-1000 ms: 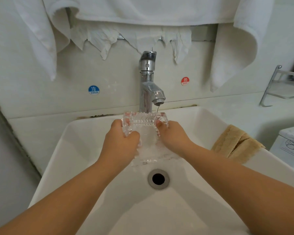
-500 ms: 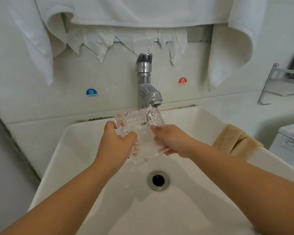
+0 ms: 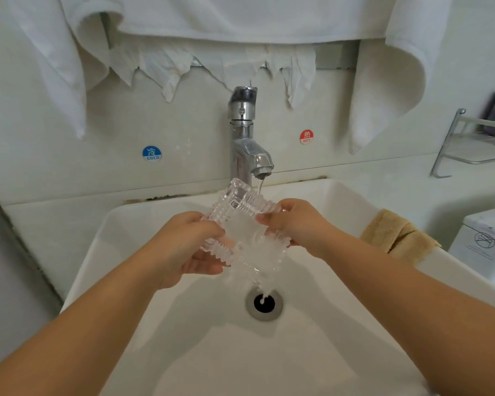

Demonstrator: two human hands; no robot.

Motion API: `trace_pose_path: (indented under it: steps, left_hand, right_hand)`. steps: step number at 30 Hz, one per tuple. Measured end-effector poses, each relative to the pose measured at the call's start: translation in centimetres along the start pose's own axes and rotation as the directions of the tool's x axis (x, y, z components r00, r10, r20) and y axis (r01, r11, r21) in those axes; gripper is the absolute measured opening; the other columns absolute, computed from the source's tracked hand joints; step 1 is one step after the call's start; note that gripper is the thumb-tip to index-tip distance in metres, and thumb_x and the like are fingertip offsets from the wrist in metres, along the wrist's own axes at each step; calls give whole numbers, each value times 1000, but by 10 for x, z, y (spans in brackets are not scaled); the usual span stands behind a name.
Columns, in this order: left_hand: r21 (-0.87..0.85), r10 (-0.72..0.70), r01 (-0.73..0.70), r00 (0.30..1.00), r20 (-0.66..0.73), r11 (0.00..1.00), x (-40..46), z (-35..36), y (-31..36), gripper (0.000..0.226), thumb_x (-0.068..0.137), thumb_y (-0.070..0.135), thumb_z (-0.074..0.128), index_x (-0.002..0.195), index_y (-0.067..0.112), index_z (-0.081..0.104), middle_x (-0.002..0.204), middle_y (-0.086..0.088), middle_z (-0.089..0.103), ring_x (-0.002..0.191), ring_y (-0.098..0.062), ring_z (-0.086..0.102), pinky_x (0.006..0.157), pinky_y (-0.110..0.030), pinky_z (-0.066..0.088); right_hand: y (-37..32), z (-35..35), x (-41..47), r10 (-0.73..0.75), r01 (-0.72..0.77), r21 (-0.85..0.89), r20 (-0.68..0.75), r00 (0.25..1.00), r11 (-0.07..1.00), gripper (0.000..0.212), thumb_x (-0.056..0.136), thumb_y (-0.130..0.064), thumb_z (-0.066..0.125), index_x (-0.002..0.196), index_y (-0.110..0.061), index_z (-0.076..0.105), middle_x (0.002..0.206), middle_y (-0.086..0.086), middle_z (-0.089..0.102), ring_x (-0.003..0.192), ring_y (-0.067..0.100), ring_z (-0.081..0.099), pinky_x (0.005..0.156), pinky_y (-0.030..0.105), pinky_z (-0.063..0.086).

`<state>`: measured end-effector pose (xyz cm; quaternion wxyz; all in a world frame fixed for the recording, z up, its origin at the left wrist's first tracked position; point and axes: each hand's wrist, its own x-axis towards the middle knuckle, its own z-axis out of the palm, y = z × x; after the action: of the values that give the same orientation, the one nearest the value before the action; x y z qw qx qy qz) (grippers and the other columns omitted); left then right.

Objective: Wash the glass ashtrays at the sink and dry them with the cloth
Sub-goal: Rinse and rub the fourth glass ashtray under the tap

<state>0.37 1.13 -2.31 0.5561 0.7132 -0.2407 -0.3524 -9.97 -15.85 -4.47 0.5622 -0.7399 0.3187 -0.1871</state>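
The left hand (image 3: 183, 247) grips the left side of a ridged glass ashtray (image 3: 246, 235), thumb curled over its upper face and fingers wrapped beneath. The right hand (image 3: 295, 224) pinches the ashtray's right edge, thumb on top and fingers tucked behind the glass. Between the 2 hands the ashtray is held tilted above the basin of the white sink (image 3: 103, 252), its far corner raised toward the faucet (image 3: 245, 138) and its near corner dipping toward the drain (image 3: 264, 303). A thin stream of water (image 3: 260, 185) falls from the spout onto the ashtray's far right edge, and more water spills off the low corner straight down toward the drain.

Just right of the sink, a folded tan cloth (image 3: 397, 235) lies on the tabletop (image 3: 383, 190), touching the sink's rim. On the wall behind, a blue COLD sticker (image 3: 151, 153) sits left of the faucet and a red HOT sticker (image 3: 306, 136) sits right of it. White towels (image 3: 240, 15) hang above, with ragged white paper (image 3: 169, 70) showing below their hem. A metal rack (image 3: 469, 144) is fixed at the far right, and a white appliance (image 3: 486, 241) stands at the right edge, beyond the cloth.
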Motion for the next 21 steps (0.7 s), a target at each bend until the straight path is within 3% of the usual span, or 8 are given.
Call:
trace_pose_path:
  steps: [3,6,9,12,14,16,18,21]
  left_hand:
    - [7,-30,30,999,29,1000,0,0,0,14,88,-1,58,102,1,57,97,-22,70,61,-27,69,51,-30,57]
    - [-31,-77,79,995,59,996,-2,-1,2,8,90,4,57,98,2,57,95,-19,69,57,-22,68,52,-32,59]
    - [-20,-116,116,993,22,993,-3,3,-1,11,93,15,58,100,7,57,90,-16,66,59,-25,61,49,-34,58]
    - [-34,-113,112,993,-26,993,-2,7,-6,9,93,11,57,100,7,55,92,-17,65,67,-31,61,46,-34,55]
    - [-16,-92,91,995,-44,996,0,10,-9,15,92,11,57,106,7,54,98,-18,64,74,-34,62,49,-34,55]
    - [9,-63,64,996,-59,998,1,11,-10,20,92,12,57,111,7,54,102,-19,63,79,-35,60,51,-34,55]
    - [26,-44,46,996,-72,999,2,11,-10,20,91,12,57,110,7,54,101,-19,63,77,-33,59,50,-34,55]
    - [45,-27,31,997,-78,999,0,10,-9,15,91,10,56,105,6,55,99,-20,63,76,-33,59,48,-33,54]
  right_hand:
    - [3,5,2,-56,58,40,-59,997,997,20,84,-9,71,76,-13,53,67,3,58,61,21,53,52,25,41]
    - [4,8,1,-131,130,62,21,991,990,27,85,7,58,80,-18,52,76,2,54,67,17,50,61,25,40]
    - [2,14,-5,-149,144,56,99,984,988,30,84,13,55,91,-16,50,78,0,53,63,11,48,54,17,39]
    - [1,18,-6,-132,132,23,0,991,991,15,89,0,59,98,-10,51,83,-2,55,63,7,50,49,10,40]
    - [2,19,-5,-156,142,-161,-72,985,977,11,94,-15,56,102,-9,52,94,-2,53,65,4,48,46,8,38]
    - [5,21,-5,-157,135,-327,-44,987,936,19,99,-25,46,112,-11,50,98,-2,49,65,8,49,40,11,37]
    - [5,23,-4,-129,117,-404,-1,992,907,22,102,-27,36,117,-12,43,89,-2,48,63,14,51,37,16,39]
    - [3,22,-4,-75,86,-359,44,996,929,13,101,-19,35,113,-14,39,84,0,47,62,14,49,35,17,38]
